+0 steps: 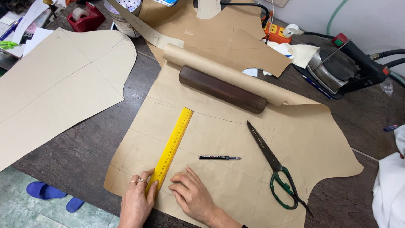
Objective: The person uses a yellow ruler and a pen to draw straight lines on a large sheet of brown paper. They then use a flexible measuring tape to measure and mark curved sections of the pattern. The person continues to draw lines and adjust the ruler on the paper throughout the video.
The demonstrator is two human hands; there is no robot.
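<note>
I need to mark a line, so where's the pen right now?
In the head view the pen lies on the brown paper, right of the yellow ruler and left of the scissors, just beyond the right hand.

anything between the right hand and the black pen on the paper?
Nothing visible. The right hand lies flat on the brown pattern paper, beside the lower end of the yellow ruler. The black pen lies apart, up and right of it, with only bare paper between. The scissors lie further right, off that line.
</note>
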